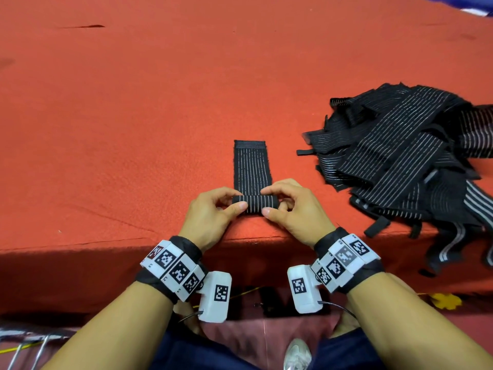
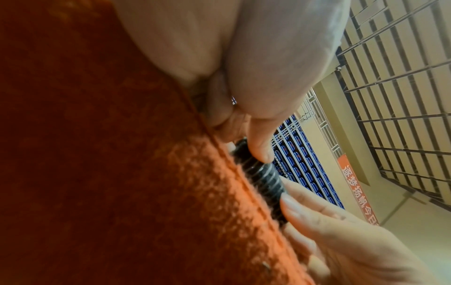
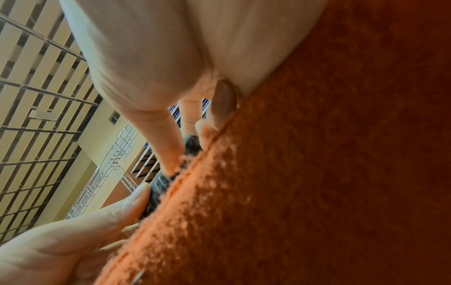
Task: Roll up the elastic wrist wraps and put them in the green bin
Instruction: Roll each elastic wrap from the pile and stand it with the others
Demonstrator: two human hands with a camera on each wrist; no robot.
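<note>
Near worktop (image 1: 106, 129) edge, rolled end of wrist wrap (image 1: 253, 180) is pinched by left hand (image 1: 213, 214) and right hand (image 1: 293, 209), thumbs in front, fingers curled behind roll. Unrolled part is laid flat, pointing away. Further right, pile of unrolled wraps (image 1: 405, 161) is heaped, partly hanging over edge.

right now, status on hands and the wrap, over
Left hand and right hand both pinching the roll. Wrap part rolled, tail flat on red cloth. Pile of unrolled wraps to the right, clear of it. Green bin not in view.
</note>
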